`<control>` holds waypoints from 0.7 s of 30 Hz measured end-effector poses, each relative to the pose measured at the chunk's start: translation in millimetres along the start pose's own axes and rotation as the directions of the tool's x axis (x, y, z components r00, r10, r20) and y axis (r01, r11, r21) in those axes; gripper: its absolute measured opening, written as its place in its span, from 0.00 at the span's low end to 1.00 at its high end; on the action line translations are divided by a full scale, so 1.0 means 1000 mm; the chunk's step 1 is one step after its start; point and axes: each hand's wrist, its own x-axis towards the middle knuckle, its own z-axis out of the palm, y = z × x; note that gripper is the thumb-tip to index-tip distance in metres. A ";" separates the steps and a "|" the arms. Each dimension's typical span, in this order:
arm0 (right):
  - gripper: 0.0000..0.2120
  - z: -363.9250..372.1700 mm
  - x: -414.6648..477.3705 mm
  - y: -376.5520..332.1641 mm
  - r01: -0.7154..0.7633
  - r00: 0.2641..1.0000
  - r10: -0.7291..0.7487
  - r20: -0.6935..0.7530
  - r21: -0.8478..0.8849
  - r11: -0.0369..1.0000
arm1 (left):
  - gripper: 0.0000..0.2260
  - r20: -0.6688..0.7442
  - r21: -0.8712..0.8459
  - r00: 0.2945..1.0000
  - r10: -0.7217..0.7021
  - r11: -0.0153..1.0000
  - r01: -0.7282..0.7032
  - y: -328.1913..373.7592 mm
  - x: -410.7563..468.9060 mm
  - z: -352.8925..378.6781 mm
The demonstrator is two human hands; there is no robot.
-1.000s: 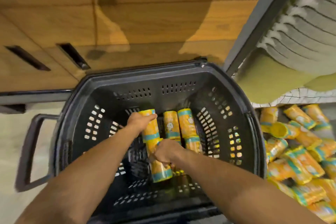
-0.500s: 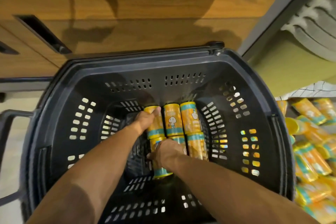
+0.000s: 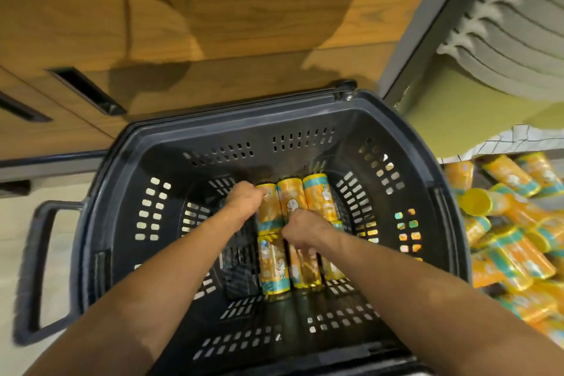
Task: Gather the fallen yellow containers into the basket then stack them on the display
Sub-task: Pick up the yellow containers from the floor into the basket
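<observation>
A black plastic basket (image 3: pixel 396 143) fills the middle of the view. Several yellow containers with teal bands lie side by side in two rows on its floor. My left hand (image 3: pixel 244 201) grips the far-left container (image 3: pixel 270 210) from its left side. My right hand (image 3: pixel 305 232) sits over the middle of the rows, fingers curled down on the near middle container (image 3: pixel 300 273). The near-left container (image 3: pixel 273 265) lies free beside it. A heap of fallen yellow containers (image 3: pixel 506 256) lies to the right of the basket.
The basket's handle (image 3: pixel 39 268) sticks out on the left over pale floor. A wooden cabinet front (image 3: pixel 213 40) with dark slots stands behind the basket. At the upper right, stacked grey folded goods (image 3: pixel 525 27) sit on a green shelf (image 3: pixel 451 110).
My right hand has let go of the near-left container, which now lies on the basket floor, and has shifted right onto the middle one. My left hand stays on the far-left container.
</observation>
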 end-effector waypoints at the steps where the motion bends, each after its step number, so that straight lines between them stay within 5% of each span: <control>1: 0.08 -0.015 -0.010 0.004 0.018 0.999 -0.016 -0.045 0.039 0.999 | 0.10 -0.017 -0.026 0.998 0.052 0.998 -0.053 0.017 -0.017 -0.007; 5: 0.22 -0.057 -0.067 0.023 0.130 0.942 -0.047 -0.333 0.234 0.964 | 0.13 -0.010 -0.176 0.967 0.253 0.952 -0.251 0.070 -0.082 -0.021; 11: 0.15 -0.076 -0.190 0.095 0.533 0.692 -0.029 -0.721 0.484 0.694 | 0.07 0.042 -0.242 0.812 0.582 0.795 -0.557 0.147 -0.196 0.009; 14: 0.13 -0.076 -0.230 0.149 0.616 0.592 0.113 -0.798 0.538 0.575 | 0.06 0.135 -0.282 0.716 0.685 0.719 -0.635 0.173 -0.242 0.049; 17: 0.09 -0.066 -0.257 0.212 0.608 0.498 0.243 -0.832 0.535 0.586 | 0.07 0.227 -0.293 0.641 0.733 0.679 -0.673 0.184 -0.276 0.104; 21: 0.22 -0.028 -0.279 0.301 0.546 0.450 0.460 -0.765 0.644 0.536 | 0.07 0.389 -0.301 0.552 0.737 0.668 -0.681 0.179 -0.316 0.188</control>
